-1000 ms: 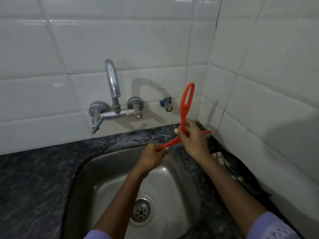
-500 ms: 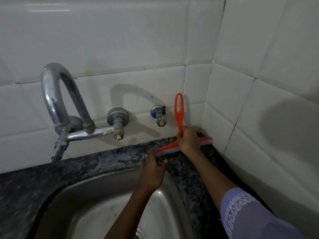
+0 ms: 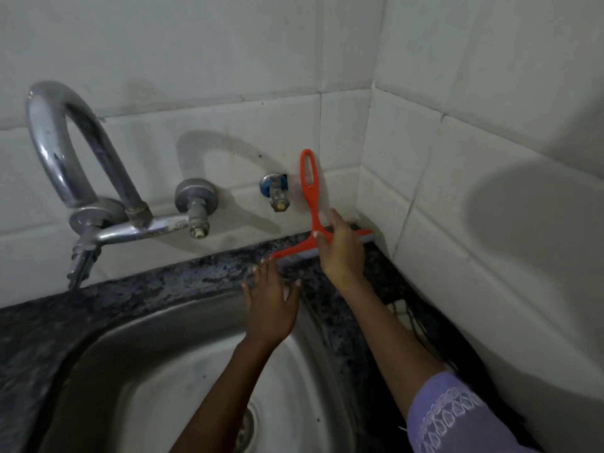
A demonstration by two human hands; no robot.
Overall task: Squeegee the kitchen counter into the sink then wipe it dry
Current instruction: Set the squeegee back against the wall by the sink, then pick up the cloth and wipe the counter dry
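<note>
An orange squeegee (image 3: 311, 197) with a loop handle stands upright in the back right corner, its blade lying on the dark speckled counter (image 3: 183, 279) against the tiled wall. My right hand (image 3: 341, 248) grips it where handle meets blade. My left hand (image 3: 269, 304) rests with fingers spread on the far rim of the steel sink (image 3: 183, 380), fingertips just short of the blade's left end. The sink drain shows at the bottom.
A chrome swan-neck tap (image 3: 70, 148) and its valves (image 3: 195, 201) stick out of the white tiled wall above the counter. A small blue-collared valve (image 3: 276, 189) sits just left of the squeegee handle. Dark cords (image 3: 421, 325) lie along the right wall.
The squeegee came down from mid-air over the sink onto the back counter strip in the corner. My left hand let go of the blade end and now rests spread on the sink rim.
</note>
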